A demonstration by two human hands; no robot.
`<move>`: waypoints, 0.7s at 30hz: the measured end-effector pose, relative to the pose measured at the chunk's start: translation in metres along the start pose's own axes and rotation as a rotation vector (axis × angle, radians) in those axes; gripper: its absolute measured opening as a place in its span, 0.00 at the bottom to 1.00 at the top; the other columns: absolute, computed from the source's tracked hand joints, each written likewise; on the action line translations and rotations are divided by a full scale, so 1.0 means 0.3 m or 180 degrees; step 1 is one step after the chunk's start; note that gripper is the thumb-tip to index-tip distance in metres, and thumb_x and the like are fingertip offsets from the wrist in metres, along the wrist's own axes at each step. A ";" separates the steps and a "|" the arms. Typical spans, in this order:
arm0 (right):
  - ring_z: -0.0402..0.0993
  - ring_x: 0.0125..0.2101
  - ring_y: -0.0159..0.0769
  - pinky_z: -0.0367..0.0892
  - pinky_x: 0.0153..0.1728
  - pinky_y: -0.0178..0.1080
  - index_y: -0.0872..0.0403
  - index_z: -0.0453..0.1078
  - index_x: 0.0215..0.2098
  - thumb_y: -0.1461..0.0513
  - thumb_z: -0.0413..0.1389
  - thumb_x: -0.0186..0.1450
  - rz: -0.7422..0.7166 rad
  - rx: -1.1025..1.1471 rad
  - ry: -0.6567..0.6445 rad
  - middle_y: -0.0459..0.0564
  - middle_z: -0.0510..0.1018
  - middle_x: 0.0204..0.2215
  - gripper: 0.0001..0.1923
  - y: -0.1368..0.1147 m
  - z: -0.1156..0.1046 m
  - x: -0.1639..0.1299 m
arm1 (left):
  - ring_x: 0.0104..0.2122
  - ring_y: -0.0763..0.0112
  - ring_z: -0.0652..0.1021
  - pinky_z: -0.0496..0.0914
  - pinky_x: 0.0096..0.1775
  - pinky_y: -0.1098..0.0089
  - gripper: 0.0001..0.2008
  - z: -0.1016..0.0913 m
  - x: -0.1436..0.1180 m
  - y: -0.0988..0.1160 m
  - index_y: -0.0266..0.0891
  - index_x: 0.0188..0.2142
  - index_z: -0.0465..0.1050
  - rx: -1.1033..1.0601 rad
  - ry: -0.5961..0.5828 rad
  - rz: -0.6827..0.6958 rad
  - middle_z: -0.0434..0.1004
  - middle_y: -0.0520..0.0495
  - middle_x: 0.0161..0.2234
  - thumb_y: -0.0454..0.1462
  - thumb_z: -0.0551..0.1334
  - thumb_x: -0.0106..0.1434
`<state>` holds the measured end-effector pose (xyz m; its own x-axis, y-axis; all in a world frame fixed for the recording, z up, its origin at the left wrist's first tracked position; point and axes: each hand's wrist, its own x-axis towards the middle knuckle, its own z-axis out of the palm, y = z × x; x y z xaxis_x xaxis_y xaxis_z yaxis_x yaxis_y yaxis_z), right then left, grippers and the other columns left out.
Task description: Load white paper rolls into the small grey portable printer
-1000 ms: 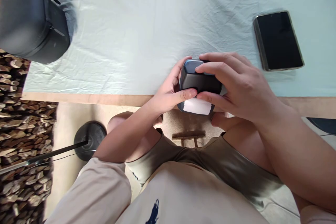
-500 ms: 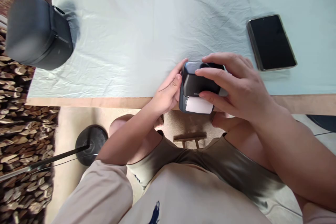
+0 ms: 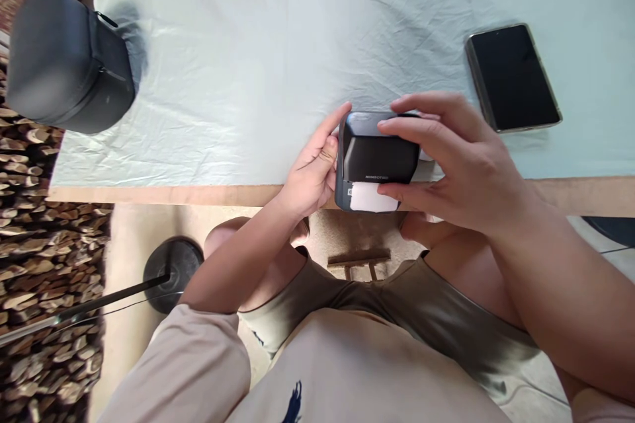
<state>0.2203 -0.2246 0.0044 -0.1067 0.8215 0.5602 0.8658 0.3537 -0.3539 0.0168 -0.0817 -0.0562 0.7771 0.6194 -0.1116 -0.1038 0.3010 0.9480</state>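
Observation:
A small dark box-shaped device (image 3: 374, 155), like a mini printer, is at the near edge of the table (image 3: 163, 193). A white paper roll (image 3: 367, 198) shows in its open lower part. My left hand (image 3: 312, 168) presses flat against its left side. My right hand (image 3: 459, 158) grips it from the right, fingers over the lid and thumb at the paper. Both hands hold it just over the table's edge.
A pale green cloth (image 3: 258, 59) covers the table. A black phone (image 3: 513, 77) lies screen up at the right. A dark round zip case (image 3: 64, 63) stands at the left corner. Below are my knees and a black stand base (image 3: 171, 271) on the floor.
The lid has come down further over the white paper roll, so less paper shows. My left thumb has left the front and the hand now rests at the device's side.

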 end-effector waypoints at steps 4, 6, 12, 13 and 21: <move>0.83 0.42 0.44 0.82 0.42 0.48 0.48 0.77 0.57 0.42 0.65 0.75 0.0262 -0.0409 0.0653 0.55 0.82 0.44 0.24 -0.037 0.006 0.012 | 0.77 0.45 0.72 0.74 0.75 0.47 0.41 0.024 0.004 0.032 0.54 0.76 0.63 -0.0119 -0.0188 0.0026 0.75 0.47 0.72 0.66 0.64 0.72; 0.76 0.28 0.37 0.74 0.30 0.42 0.48 0.77 0.50 0.46 0.64 0.76 0.0530 -0.0480 0.0987 0.46 0.77 0.30 0.16 -0.063 0.012 0.017 | 0.78 0.45 0.70 0.74 0.75 0.50 0.45 0.021 0.008 0.033 0.55 0.77 0.61 -0.0056 -0.0319 0.0027 0.69 0.47 0.78 0.63 0.71 0.68; 0.87 0.36 0.34 0.70 0.23 0.34 0.47 0.70 0.48 0.58 0.65 0.76 0.0862 0.0495 0.1359 0.45 0.85 0.41 0.08 -0.094 0.029 0.024 | 0.78 0.45 0.71 0.75 0.74 0.50 0.44 0.003 0.004 0.019 0.58 0.76 0.61 0.0054 -0.0358 0.0008 0.67 0.47 0.79 0.58 0.75 0.67; 0.87 0.37 0.34 0.71 0.23 0.34 0.47 0.70 0.49 0.58 0.65 0.75 0.0792 0.0466 0.1280 0.46 0.86 0.45 0.09 -0.090 0.033 0.023 | 0.77 0.44 0.72 0.76 0.73 0.49 0.44 0.003 0.002 0.020 0.59 0.76 0.60 0.0071 -0.0369 -0.0008 0.68 0.48 0.79 0.58 0.74 0.67; 0.68 0.22 0.33 0.45 0.25 0.39 0.48 0.78 0.48 0.58 0.58 0.74 0.0524 -0.1126 -0.0122 0.46 0.84 0.32 0.07 -0.034 0.042 0.025 | 0.73 0.41 0.76 0.81 0.66 0.48 0.44 0.007 0.001 0.021 0.59 0.76 0.60 0.0149 -0.0398 -0.0007 0.68 0.47 0.78 0.60 0.74 0.66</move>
<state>0.2045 -0.2166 0.0028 0.0352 0.8729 0.4867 0.9872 0.0454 -0.1528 0.0175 -0.0811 -0.0496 0.8488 0.5228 -0.0784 -0.0752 0.2663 0.9609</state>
